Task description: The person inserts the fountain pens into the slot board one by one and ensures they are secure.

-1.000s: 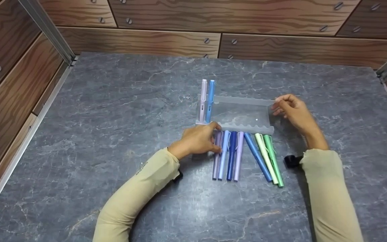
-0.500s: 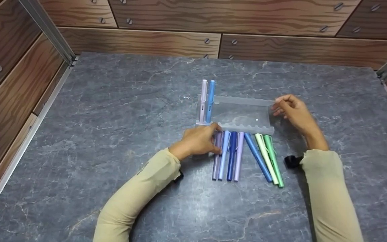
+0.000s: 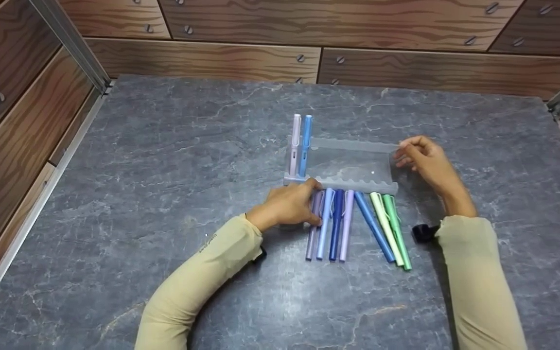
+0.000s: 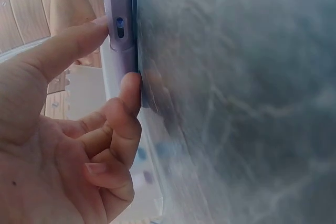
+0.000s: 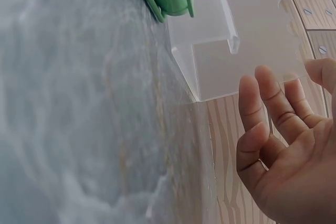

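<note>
A clear plastic pen rack (image 3: 353, 163) with scalloped edges lies mid-table. A pale lilac pen (image 3: 294, 150) and a light blue pen (image 3: 305, 150) sit in its leftmost notches. My left hand (image 3: 290, 201) pinches a muted purple pen (image 3: 311, 243) just below the rack; in the left wrist view the thumb presses the barrel of this purple pen (image 4: 119, 3) and the index fingertip is at its end, other fingers curled. My right hand (image 3: 425, 158) holds the rack's upper right corner between thumb and fingertips. The right wrist view shows that rack corner (image 5: 215, 69) beside the fingers.
Below the rack lie a periwinkle pen (image 3: 324, 228), a dark blue pen (image 3: 336, 228), a lavender pen (image 3: 346, 228), a blue pen (image 3: 375, 228), a pale green pen (image 3: 387, 231) and a green pen (image 3: 397, 233). Wood-patterned walls (image 3: 241, 58) bound the grey marbled table (image 3: 163, 155).
The left thumb has slid slightly down along the purple pen, whose lower end has shifted a little left. The right hand and the rack stay in place.
</note>
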`<state>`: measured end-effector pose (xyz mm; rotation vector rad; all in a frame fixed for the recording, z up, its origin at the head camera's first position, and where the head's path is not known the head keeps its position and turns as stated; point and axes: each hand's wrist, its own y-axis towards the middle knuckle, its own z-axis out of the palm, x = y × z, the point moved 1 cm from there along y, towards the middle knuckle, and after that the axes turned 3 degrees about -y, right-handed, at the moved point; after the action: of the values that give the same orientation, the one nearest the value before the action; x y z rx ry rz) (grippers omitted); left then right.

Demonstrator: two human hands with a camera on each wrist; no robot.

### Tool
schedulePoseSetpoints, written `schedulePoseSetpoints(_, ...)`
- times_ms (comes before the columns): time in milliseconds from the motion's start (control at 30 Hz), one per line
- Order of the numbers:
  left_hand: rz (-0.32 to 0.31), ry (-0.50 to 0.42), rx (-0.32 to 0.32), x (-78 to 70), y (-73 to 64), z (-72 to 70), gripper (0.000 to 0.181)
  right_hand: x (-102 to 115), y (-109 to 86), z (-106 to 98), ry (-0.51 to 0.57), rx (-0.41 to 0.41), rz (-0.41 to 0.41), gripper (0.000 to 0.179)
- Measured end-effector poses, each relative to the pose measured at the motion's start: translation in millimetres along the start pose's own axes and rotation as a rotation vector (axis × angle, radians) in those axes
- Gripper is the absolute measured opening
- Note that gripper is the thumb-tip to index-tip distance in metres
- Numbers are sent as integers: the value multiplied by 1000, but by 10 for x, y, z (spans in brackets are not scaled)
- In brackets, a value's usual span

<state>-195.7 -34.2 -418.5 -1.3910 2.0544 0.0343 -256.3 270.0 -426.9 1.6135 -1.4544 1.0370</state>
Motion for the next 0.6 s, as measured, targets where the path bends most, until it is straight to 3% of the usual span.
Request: schedulePoseSetpoints(600,15,69,62,-75,1,11,78,25,-16,-2,-2,0,2,8)
